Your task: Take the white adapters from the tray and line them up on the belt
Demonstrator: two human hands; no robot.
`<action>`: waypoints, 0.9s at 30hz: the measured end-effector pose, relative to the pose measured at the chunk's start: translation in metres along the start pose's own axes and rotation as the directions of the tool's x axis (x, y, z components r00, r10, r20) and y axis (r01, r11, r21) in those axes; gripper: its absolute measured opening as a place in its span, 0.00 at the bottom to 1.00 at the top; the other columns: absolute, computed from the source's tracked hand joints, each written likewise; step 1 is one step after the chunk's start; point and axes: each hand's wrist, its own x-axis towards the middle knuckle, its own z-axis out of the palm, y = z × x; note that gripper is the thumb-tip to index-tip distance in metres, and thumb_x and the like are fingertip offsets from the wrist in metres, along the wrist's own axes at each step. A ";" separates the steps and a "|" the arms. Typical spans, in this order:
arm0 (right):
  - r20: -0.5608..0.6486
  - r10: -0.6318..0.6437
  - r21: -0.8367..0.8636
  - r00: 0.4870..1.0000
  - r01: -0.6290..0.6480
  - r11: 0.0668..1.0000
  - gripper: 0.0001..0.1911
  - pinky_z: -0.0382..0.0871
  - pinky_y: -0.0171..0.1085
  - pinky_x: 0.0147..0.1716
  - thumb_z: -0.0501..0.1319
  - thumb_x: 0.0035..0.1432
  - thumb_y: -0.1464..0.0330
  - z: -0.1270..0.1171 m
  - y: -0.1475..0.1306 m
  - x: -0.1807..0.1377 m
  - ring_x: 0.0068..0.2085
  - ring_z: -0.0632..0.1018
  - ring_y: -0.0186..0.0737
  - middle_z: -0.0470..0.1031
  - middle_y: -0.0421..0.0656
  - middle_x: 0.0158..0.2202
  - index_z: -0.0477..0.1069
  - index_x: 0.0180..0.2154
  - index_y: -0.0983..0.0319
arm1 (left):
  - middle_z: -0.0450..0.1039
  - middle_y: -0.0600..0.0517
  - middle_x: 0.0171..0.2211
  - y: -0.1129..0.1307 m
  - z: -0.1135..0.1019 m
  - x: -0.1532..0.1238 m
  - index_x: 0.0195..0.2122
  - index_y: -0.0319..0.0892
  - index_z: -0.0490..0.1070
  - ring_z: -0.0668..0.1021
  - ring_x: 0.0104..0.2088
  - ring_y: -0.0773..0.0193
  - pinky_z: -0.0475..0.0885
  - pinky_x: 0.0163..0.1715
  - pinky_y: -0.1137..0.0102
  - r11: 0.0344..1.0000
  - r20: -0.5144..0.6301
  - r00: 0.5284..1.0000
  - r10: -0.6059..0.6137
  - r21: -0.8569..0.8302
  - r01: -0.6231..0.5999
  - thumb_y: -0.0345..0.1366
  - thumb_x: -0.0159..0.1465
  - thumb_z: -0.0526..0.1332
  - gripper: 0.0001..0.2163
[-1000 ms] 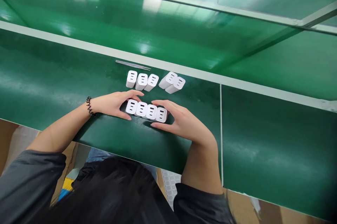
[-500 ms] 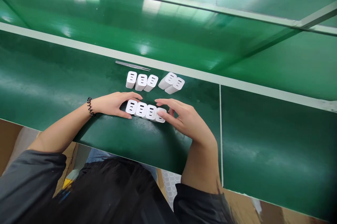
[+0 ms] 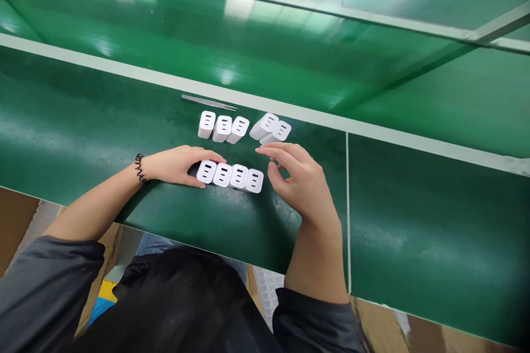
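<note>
A: Where is your row of four white blocks (image 3: 222, 174)?
B: On the green bench (image 3: 393, 231) in front of you, standing side by side with their slotted tops up.
A: And your left hand (image 3: 178, 165)?
B: It curves around the row's left end, thumb on your side of it and forefinger on the far side. I can't tell whether you're gripping or just steadying it.
A: Your right hand (image 3: 304, 182)?
B: Released, thumb and forefinger parted, just off the row's right end.
A: What stands beyond the row?
B: Three more white blocks (image 3: 222, 128) directly behind it, a leaning pair (image 3: 264, 127) behind its right end, and, farthest back from it, your metal tweezers (image 3: 208, 103), lying flat.
</note>
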 end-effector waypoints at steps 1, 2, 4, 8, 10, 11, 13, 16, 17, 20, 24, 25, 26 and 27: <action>-0.006 -0.009 -0.004 1.000 0.008 1.000 0.18 0.77 0.42 0.39 0.52 0.63 0.78 0.001 0.000 0.000 0.47 0.79 0.45 0.79 0.46 0.46 0.74 0.47 0.58 | 0.69 0.49 0.61 0.000 -0.001 -0.001 0.63 0.46 0.62 0.75 0.56 0.57 0.69 0.54 0.68 1.000 0.005 1.000 -0.005 0.005 0.005 0.35 0.62 0.67 0.28; -0.008 -0.010 -0.006 1.000 0.010 1.000 0.18 0.77 0.42 0.38 0.52 0.63 0.78 0.001 0.001 0.000 0.47 0.79 0.45 0.78 0.45 0.47 0.74 0.47 0.57 | 0.69 0.49 0.61 0.000 -0.002 -0.001 0.63 0.46 0.62 0.75 0.57 0.57 0.68 0.55 0.68 1.000 0.002 1.000 -0.008 0.012 0.008 0.35 0.62 0.67 0.28; -0.012 -0.004 -0.007 1.000 0.004 1.000 0.18 0.78 0.42 0.38 0.52 0.63 0.78 0.002 0.001 0.000 0.47 0.79 0.45 0.78 0.45 0.47 0.74 0.47 0.56 | 0.68 0.50 0.62 0.000 -0.006 -0.004 0.64 0.47 0.62 0.74 0.58 0.58 0.68 0.56 0.68 0.999 -0.033 0.999 -0.013 0.031 0.014 0.34 0.62 0.66 0.28; -0.010 0.014 0.019 1.000 -0.014 1.000 0.16 0.78 0.45 0.41 0.53 0.64 0.76 0.001 0.000 0.000 0.46 0.79 0.46 0.79 0.45 0.46 0.75 0.46 0.56 | 0.68 0.51 0.62 0.001 -0.013 -0.009 0.62 0.47 0.64 0.73 0.60 0.59 0.67 0.59 0.66 0.999 -0.175 0.984 0.020 0.031 -0.014 0.34 0.64 0.63 0.24; 0.016 0.024 0.066 1.000 -0.025 0.998 0.13 0.78 0.45 0.43 0.55 0.66 0.72 0.000 -0.002 0.001 0.46 0.79 0.45 0.79 0.46 0.45 0.75 0.46 0.56 | 0.68 0.51 0.62 0.002 -0.015 -0.010 0.60 0.45 0.65 0.73 0.60 0.58 0.66 0.60 0.65 0.999 -0.208 0.977 0.040 0.027 -0.036 0.36 0.64 0.63 0.23; 0.047 0.025 0.097 0.999 -0.030 0.995 0.11 0.78 0.45 0.44 0.56 0.67 0.70 -0.001 -0.003 0.001 0.46 0.79 0.45 0.79 0.46 0.45 0.75 0.46 0.57 | 0.69 0.50 0.61 0.002 -0.015 -0.010 0.60 0.45 0.65 0.74 0.58 0.57 0.67 0.59 0.65 0.999 -0.204 0.978 0.032 0.028 -0.027 0.36 0.63 0.63 0.23; 0.149 0.005 0.160 0.989 -0.029 0.987 0.13 0.77 0.46 0.46 0.60 0.66 0.63 -0.002 -0.006 0.001 0.47 0.79 0.46 0.78 0.47 0.47 0.73 0.50 0.57 | 0.71 0.50 0.59 0.002 -0.011 -0.008 0.60 0.45 0.64 0.77 0.53 0.57 0.70 0.54 0.65 0.999 -0.172 0.985 -0.021 0.038 0.028 0.36 0.63 0.63 0.24; 0.329 -0.029 0.190 0.944 -0.036 0.981 0.26 0.76 0.47 0.48 0.65 0.60 0.55 0.000 -0.009 0.001 0.50 0.78 0.49 0.76 0.48 0.52 0.67 0.57 0.58 | 0.72 0.47 0.57 -0.001 -0.003 -0.004 0.59 0.43 0.65 0.75 0.54 0.55 0.70 0.54 0.64 0.996 -0.134 0.989 -0.053 0.057 0.062 0.35 0.61 0.65 0.24; 0.375 -0.027 0.180 0.927 -0.045 0.983 0.29 0.76 0.48 0.48 0.67 0.58 0.55 0.001 -0.010 0.001 0.51 0.77 0.50 0.76 0.48 0.53 0.66 0.58 0.58 | 0.71 0.46 0.57 -0.003 0.001 -0.002 0.59 0.42 0.65 0.72 0.57 0.54 0.68 0.56 0.62 0.997 -0.131 0.991 -0.042 0.059 0.050 0.36 0.60 0.66 0.25; 0.453 0.004 0.144 0.892 -0.077 0.987 0.32 0.76 0.48 0.47 0.69 0.56 0.55 0.005 -0.010 0.002 0.52 0.77 0.51 0.75 0.48 0.53 0.64 0.58 0.58 | 0.68 0.44 0.60 -0.007 0.009 0.002 0.61 0.44 0.62 0.65 0.62 0.48 0.63 0.60 0.56 0.998 -0.127 0.992 -0.026 0.050 0.033 0.40 0.58 0.70 0.31; 0.456 0.001 0.142 0.890 -0.074 0.987 0.30 0.75 0.47 0.47 0.69 0.56 0.57 0.009 -0.009 0.003 0.50 0.77 0.50 0.75 0.48 0.52 0.65 0.57 0.59 | 0.67 0.46 0.61 -0.009 0.015 0.006 0.63 0.46 0.59 0.65 0.60 0.48 0.58 0.61 0.53 0.999 -0.140 0.989 -0.042 0.021 0.045 0.44 0.58 0.70 0.34; 0.449 -0.007 0.142 0.893 -0.064 0.988 0.29 0.75 0.46 0.47 0.69 0.56 0.57 0.010 -0.009 0.003 0.50 0.77 0.50 0.76 0.48 0.51 0.66 0.56 0.60 | 0.68 0.46 0.60 -0.009 0.017 0.007 0.62 0.46 0.60 0.66 0.59 0.49 0.58 0.61 0.54 0.999 -0.142 0.989 -0.044 0.019 0.047 0.45 0.58 0.70 0.33; 0.443 -0.016 0.143 0.896 -0.054 0.988 0.28 0.75 0.46 0.46 0.69 0.56 0.57 0.011 -0.009 0.003 0.49 0.77 0.50 0.77 0.48 0.50 0.67 0.54 0.60 | 0.68 0.47 0.60 -0.008 0.018 0.008 0.61 0.46 0.61 0.67 0.57 0.49 0.59 0.60 0.54 0.998 -0.144 0.988 -0.047 0.021 0.051 0.46 0.58 0.70 0.32; 0.438 -0.024 0.145 0.898 -0.045 0.988 0.27 0.75 0.46 0.45 0.69 0.56 0.57 0.012 -0.009 0.003 0.48 0.77 0.49 0.77 0.48 0.48 0.68 0.53 0.60 | 0.69 0.47 0.59 -0.007 0.020 0.010 0.59 0.46 0.63 0.68 0.56 0.49 0.59 0.59 0.54 0.998 -0.148 0.988 -0.051 0.026 0.056 0.47 0.58 0.70 0.31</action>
